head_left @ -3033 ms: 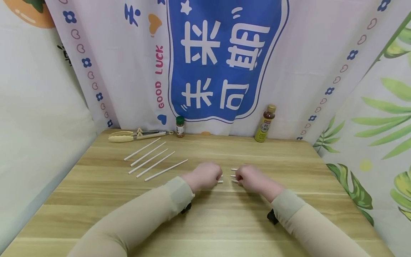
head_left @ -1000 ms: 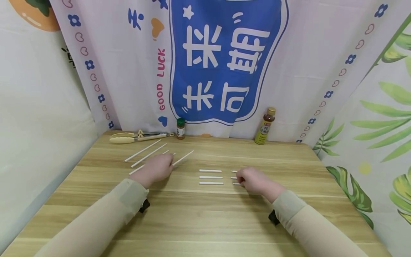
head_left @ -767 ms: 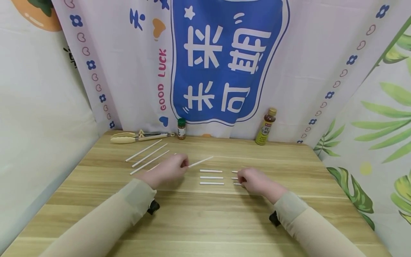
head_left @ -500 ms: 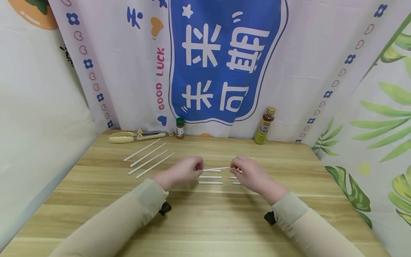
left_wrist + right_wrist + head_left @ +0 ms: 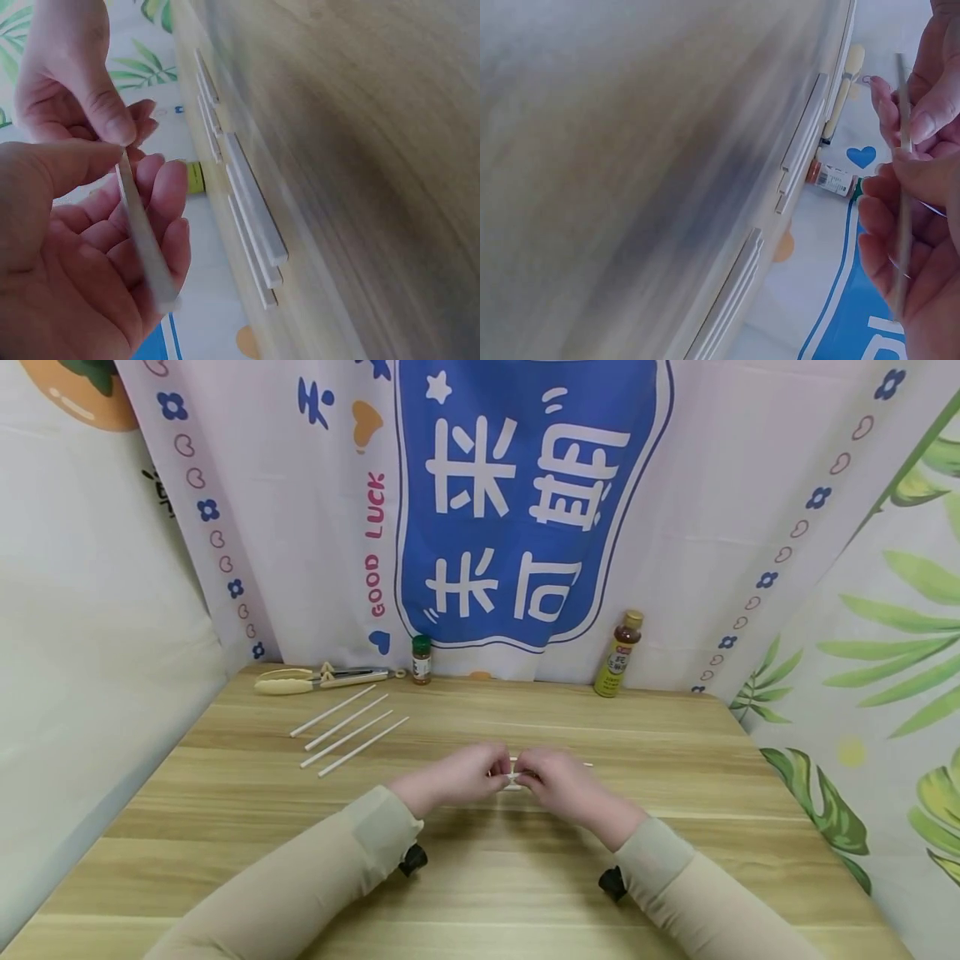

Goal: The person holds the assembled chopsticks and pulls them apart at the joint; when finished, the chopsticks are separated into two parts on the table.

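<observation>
Pinched a white stick (image 5: 142,232) with left hand (image 5: 461,774) and right hand (image 5: 566,787). Likely risked dropping it onto short sticks (image 5: 255,199) beneath both hands through slackened or uneven pressure.

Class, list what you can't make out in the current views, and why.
Head view: held stick and short sticks mostly covered by left hand and right hand.
Left wrist view: yellow bottle mostly behind left hand.
Right wrist view: ends of the nearest short sticks, cut off by bottom edge.
Head view: print on the small jar, too small.
</observation>
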`<state>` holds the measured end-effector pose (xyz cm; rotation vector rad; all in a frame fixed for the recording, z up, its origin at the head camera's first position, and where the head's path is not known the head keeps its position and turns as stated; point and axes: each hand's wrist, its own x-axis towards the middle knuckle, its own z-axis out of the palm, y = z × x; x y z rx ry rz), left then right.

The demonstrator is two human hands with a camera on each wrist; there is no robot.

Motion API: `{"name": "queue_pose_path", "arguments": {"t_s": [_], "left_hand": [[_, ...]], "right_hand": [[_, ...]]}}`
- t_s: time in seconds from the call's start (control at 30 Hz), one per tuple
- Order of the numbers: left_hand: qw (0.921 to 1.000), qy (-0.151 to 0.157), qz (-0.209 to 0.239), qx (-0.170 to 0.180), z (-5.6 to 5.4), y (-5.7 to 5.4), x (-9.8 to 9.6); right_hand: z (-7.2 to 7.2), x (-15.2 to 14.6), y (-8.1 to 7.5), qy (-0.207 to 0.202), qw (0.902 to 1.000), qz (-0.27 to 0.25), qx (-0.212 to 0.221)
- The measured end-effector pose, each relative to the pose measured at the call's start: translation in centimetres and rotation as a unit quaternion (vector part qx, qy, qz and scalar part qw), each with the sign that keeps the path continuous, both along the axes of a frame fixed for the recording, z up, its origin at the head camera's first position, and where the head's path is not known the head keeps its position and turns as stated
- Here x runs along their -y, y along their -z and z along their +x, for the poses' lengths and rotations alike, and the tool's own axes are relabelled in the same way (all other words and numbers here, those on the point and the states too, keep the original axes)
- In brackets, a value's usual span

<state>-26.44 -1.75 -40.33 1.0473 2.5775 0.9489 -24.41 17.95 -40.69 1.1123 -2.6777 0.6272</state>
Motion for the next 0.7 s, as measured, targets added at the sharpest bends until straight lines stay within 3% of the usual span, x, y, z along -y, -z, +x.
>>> {"name": "queue_pose_path", "arguments": {"t_s": [0.2,0.4,0.57,0.7], "left_hand": [[0.9998,0.016,0.004,0.01,0.1,0.2,-0.1],[0.9978,0.028,0.042,0.043,-0.2,0.1,0.5],[0.9948,0.002,0.054,0.086,-0.8,-0.3,1.9],[0.9966,-0.018,0.028,0.075,-1.2,0.0,2.9]], "right_hand": [[0.2,0.0,0.3,0.006,0.9999,-0.011,0.009],[0.4,-0.2,0.0,0.001,0.9975,-0.033,0.062],[-0.1,-1.8,-0.5,-0.002,0.9904,-0.05,0.129],[-0.5,-3.3,-0.5,0.026,0.9835,-0.056,0.17]]}}
